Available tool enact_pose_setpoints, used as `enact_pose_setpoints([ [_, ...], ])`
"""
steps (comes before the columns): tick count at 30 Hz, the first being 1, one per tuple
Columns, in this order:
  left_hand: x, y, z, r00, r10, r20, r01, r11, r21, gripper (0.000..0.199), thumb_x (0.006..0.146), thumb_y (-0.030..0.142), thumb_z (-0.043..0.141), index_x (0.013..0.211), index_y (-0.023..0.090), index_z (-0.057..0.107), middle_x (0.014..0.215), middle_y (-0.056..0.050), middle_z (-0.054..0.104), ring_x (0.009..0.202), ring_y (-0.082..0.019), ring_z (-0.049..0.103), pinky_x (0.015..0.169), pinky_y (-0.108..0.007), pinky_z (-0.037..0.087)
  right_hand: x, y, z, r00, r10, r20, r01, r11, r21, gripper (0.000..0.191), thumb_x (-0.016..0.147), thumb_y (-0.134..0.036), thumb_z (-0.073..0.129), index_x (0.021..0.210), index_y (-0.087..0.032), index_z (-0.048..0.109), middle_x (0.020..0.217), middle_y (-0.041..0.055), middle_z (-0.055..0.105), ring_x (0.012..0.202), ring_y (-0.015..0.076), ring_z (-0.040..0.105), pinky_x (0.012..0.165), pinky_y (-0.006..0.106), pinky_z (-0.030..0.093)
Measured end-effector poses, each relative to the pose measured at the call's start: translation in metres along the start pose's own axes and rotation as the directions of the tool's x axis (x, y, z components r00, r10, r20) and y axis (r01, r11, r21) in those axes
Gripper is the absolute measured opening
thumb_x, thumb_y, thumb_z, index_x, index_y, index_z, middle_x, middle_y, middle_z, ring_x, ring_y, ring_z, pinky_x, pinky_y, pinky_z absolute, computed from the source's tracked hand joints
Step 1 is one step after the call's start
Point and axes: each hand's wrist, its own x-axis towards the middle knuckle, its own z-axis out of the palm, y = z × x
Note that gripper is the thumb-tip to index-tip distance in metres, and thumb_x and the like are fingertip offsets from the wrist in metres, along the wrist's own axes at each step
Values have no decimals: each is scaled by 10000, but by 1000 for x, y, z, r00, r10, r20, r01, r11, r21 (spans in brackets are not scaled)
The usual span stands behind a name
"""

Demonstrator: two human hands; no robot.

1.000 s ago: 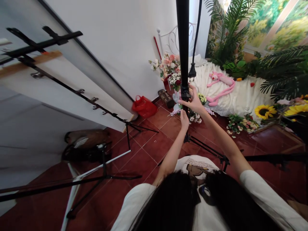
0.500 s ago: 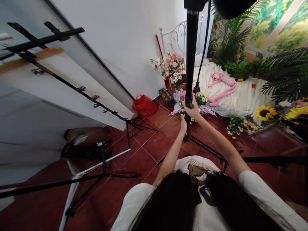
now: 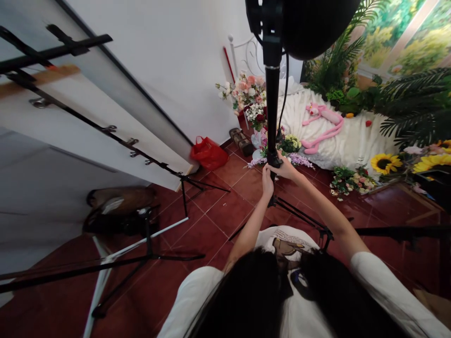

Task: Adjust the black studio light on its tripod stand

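Note:
A black light stand (image 3: 272, 108) rises in front of me, with a large dark lamp head (image 3: 317, 28) at the top, partly cut off by the frame. My right hand (image 3: 286, 168) is closed around the stand at its collar. Just below and to the left, my left hand (image 3: 268, 182) wraps the same pole, its fingers partly hidden. A thin black cable (image 3: 284, 94) hangs along the pole's right side. Spread over the tiles below are the stand's black legs (image 3: 299, 213).
Left are a board on a black clip stand (image 3: 130, 145), more tripod legs (image 3: 151, 256) and a red bag (image 3: 209, 152). Ahead stand artificial flowers (image 3: 250, 89) and white draped fabric (image 3: 352, 136) bearing a pink plush toy (image 3: 326, 115). Sunflowers (image 3: 385, 163) and palm leaves (image 3: 419, 94) fill the right.
The lamp head and the stand's upper section have come down, so more of the lamp shows. My right hand has dropped slightly along with the collar, closer to my left hand.

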Motion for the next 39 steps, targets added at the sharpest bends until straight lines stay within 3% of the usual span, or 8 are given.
enact_pose_setpoints([
  [6,0,3,-7,989,123,77,-136,971,197,605,936,634,376,1377,233,477,1393,-118,537,1358,-216,470,1168,-395,338,-35,23,-28,999,-15,28,18,991,-129,404,874,-346,561,1236,-167,560,1222,144,643,1159,275,601,1034,448,459],
  [10,4,1,-6,989,138,51,-147,955,258,624,933,657,331,1336,215,510,1329,-142,569,1310,-227,511,1143,-407,372,-43,29,-29,999,-19,38,27,976,-217,356,966,-323,412,1259,-204,575,1288,129,632,1224,247,576,1071,437,434],
  [17,3,-2,-3,989,144,32,-147,953,265,640,932,665,318,1339,207,503,1325,-144,577,1288,-222,527,1120,-387,396,-29,35,-14,995,66,70,-41,952,-305,410,1001,-363,343,1278,-163,570,1236,156,666,1135,265,622,1025,438,448],
  [22,3,0,-3,990,144,15,-143,959,244,648,925,668,340,1333,197,515,1346,-152,568,1313,-232,505,1143,-397,365,-18,48,-9,984,175,-17,-176,979,-102,396,995,-461,350,1185,-211,591,1063,106,704,979,248,656,933,386,477],
  [28,3,2,-2,994,107,13,-107,969,222,603,924,647,382,1321,219,532,1332,-131,581,1312,-224,512,1156,-398,353,-11,59,5,935,316,-163,-286,941,179,330,943,-524,454,1048,-230,562,990,36,644,977,178,607,954,317,455],
  [31,3,2,-3,996,85,20,-87,971,220,602,925,641,388,1335,221,522,1329,-130,581,1317,-227,511,1149,-406,364,-9,60,8,913,380,-150,-331,902,276,329,897,-525,539,1041,-229,536,768,-31,569,779,147,585,823,271,487],
  [34,2,3,-3,995,90,34,-95,970,224,598,932,634,376,1347,226,514,1345,-127,572,1335,-229,494,1151,-411,361,-4,63,7,881,460,-110,-416,864,283,323,857,-506,608,1014,-233,535,594,-97,433,562,119,486,669,243,469],
  [39,1,4,-4,993,115,38,-121,970,213,616,934,633,372,1351,203,516,1346,-140,572,1321,-227,506,1144,-398,368,18,69,4,755,638,-153,-621,770,149,262,763,-327,739,867,-215,526,647,-56,534,569,138,539,643,277,475],
])
